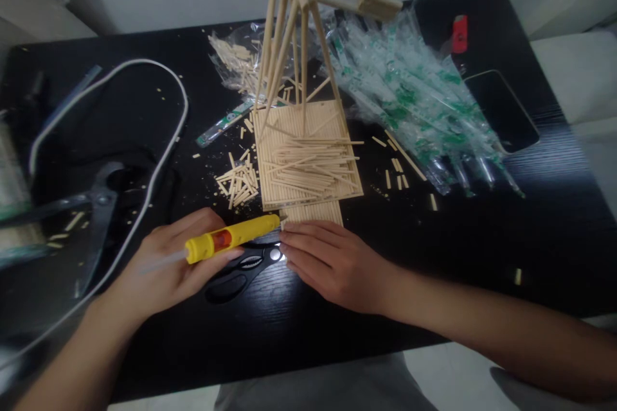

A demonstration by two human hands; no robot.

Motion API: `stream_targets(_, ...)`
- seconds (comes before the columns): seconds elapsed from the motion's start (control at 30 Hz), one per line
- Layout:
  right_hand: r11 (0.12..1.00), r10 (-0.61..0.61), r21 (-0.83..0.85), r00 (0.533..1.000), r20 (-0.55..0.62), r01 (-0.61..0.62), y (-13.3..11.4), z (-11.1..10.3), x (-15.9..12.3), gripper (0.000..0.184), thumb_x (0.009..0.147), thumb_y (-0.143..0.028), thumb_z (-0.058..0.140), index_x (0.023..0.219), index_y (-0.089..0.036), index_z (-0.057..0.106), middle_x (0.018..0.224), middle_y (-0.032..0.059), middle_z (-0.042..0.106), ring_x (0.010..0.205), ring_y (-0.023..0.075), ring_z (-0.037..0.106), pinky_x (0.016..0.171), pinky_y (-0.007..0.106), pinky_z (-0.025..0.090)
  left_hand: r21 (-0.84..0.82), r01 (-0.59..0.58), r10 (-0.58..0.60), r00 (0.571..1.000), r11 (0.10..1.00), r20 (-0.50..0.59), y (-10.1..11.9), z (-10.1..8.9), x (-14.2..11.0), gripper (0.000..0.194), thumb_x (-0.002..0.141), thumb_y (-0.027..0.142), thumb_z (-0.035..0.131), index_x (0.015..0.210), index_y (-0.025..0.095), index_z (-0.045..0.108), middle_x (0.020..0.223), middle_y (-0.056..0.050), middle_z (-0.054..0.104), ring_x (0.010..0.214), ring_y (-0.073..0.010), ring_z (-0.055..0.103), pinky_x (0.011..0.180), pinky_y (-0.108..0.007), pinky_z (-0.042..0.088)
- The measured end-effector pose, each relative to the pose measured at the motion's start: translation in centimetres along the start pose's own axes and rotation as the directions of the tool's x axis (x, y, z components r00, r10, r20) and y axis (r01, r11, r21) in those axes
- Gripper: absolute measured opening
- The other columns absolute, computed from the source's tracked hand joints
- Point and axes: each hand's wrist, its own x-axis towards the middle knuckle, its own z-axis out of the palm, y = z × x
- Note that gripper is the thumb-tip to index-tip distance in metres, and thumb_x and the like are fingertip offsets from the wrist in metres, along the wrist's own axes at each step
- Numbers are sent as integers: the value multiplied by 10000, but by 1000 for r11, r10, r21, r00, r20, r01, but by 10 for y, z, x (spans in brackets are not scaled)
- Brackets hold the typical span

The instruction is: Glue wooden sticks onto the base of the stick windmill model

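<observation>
My left hand (168, 257) is closed on a yellow hot glue gun (241, 236), a translucent glue stick poking out of its back. Its metal tip is by the left edge of a narrow panel of wooden sticks (318, 212). Over the panel's near part lies my right hand (332, 263), fingers together and curled across it, thumb hidden. Beyond is a larger board of sticks (354, 180) with loose thin sticks (313, 164) heaped on it. Black-handled scissors (248, 263) lie between my hands, partly covered by the left.
A tall stick frame (289, 19) rises at the back. Cut stick pieces (238, 181) lie left of the board. Green-printed plastic wrappers (400, 83), a phone (501, 109) and a red object (460, 33) are at right. A white cable (166, 148) and pliers (103, 199) lie at left.
</observation>
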Motion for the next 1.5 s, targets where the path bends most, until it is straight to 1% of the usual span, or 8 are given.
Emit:
stream_targets(0.17,1000,-6,-7,1000,-8,6,0,0,0,215,1001,-101,637,1186,-49,733,1246,145,768,1242,243,697,1118,388,579,-6,-4,3,1000,1000,-5,0,0,1,214,1010,360,601,839,234,577,753,6,614,596,-134,605,475,-269,445)
stream_targets(0.7,1000,0,6,1000,5,0,-1,0,0,229,979,-88,664,1195,-54,731,1250,153,761,1246,235,688,1121,398,578,14,-4,4,999,1000,-32,-1,1,-1,219,1010,363,602,836,231,580,743,7,591,582,-129,580,470,-274,442)
stream_targets(0.9,1000,1,5,1000,2,-1,-1,0,0,220,994,-93,641,1192,-78,736,1254,149,762,1239,233,693,1111,413,586,-7,6,-6,1000,1000,15,0,1,0,172,1009,344,606,883,227,595,811,-8,636,651,-140,629,530,-274,504)
stream_targets(1.03,1000,2,7,1000,3,-2,-1,0,0,224,1000,-93,629,1195,-96,739,1255,143,763,1247,235,690,1103,417,592,-34,4,-4,1000,999,11,2,0,0,93,1005,295,612,939,230,607,876,-22,678,739,-161,680,586,-284,549)
stream_targets(1.17,1000,-8,14,1000,-14,8,0,0,1,227,987,-92,652,1192,-36,730,1240,162,764,1245,251,691,1115,405,583,-66,-3,4,1000,998,10,3,-2,1,76,995,276,619,935,229,623,873,-27,698,746,-170,697,579,-288,557)
stream_targets(1.27,1000,-5,9,1000,-7,5,0,0,1,225,995,-93,638,1196,-59,734,1245,155,762,1253,245,688,1118,401,579,-70,4,-2,1000,998,26,3,-1,2,93,993,285,625,916,233,629,884,-27,710,739,-166,699,571,-284,557)
stream_targets(1.37,1000,-3,6,1000,-5,3,0,-1,1,226,999,-94,632,1198,-85,737,1249,146,761,1252,237,687,1114,404,579,-55,12,-11,1000,998,14,2,1,2,100,992,307,635,925,233,646,897,-30,717,769,-172,708,588,-281,569)
stream_targets(1.5,1000,-4,7,1000,-5,4,0,0,0,234,980,-88,661,1201,-54,729,1245,154,762,1244,235,688,1117,401,578,-53,11,-12,1000,999,-16,2,2,2,80,983,310,649,957,236,663,888,-30,716,778,-177,710,606,-287,584)
